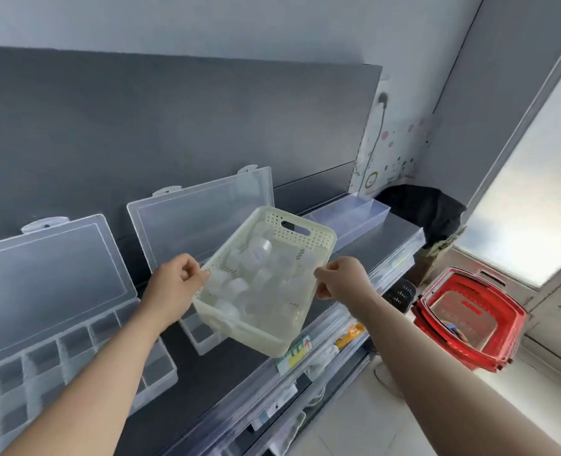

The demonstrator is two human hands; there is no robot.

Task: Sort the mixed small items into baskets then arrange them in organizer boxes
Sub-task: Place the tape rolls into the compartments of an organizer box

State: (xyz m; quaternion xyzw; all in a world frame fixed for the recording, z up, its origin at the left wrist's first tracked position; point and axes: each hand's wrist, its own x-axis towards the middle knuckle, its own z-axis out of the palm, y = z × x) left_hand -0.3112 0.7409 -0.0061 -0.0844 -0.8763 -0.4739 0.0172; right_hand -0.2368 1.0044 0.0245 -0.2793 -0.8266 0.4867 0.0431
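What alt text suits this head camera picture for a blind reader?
The left hand and right hand grip a cream basket of small translucent containers over a dark shelf bearing two open clear organizer boxes; a red basket sits right.

Single head-worn wide-angle view, looking forward-down, close over shelf (399, 236).

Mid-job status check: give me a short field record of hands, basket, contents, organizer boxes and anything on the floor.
left hand: grips the cream basket at its left rim
right hand: grips its right rim
cream basket: held above the shelf, tilted
contents: small translucent containers, count unclear
left organizer box: lid open, visible compartments look empty
middle organizer box: lid open, base partly hidden by the basket
floor: red baskets, stacked, at the right
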